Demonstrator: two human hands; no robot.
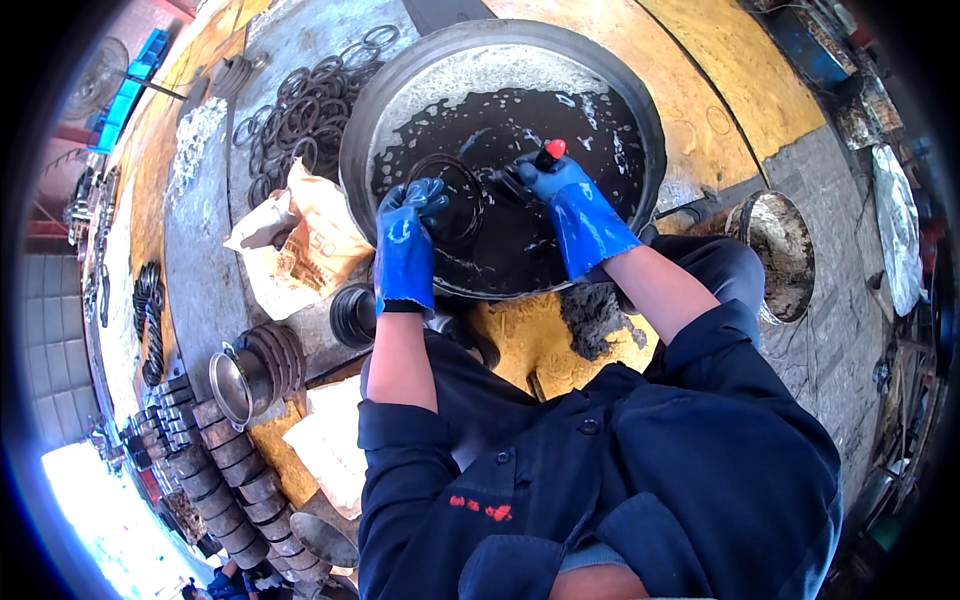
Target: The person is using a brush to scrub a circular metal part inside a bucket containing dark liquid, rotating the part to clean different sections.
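My left hand [408, 225], in a long blue rubber glove, grips a thin black ring [440, 158] at its left side. More than one ring may be in that grip. The ring hangs over a wide round basin [652, 130] of dark liquid with pale foam. My right hand [560, 195], gloved the same way, is closed around a tool with a black, red-tipped handle [555, 149]. The tool's working end, just right of the ring, is dark and too unclear to name.
Many black rings [310, 110] lie heaped left of the basin, beside a crumpled paper sack [315, 240]. Stacked metal cylinders [235, 465] stand at lower left. A dirty bucket [775, 255] sits to the right. Dark sludge [592, 318] lies below the basin.
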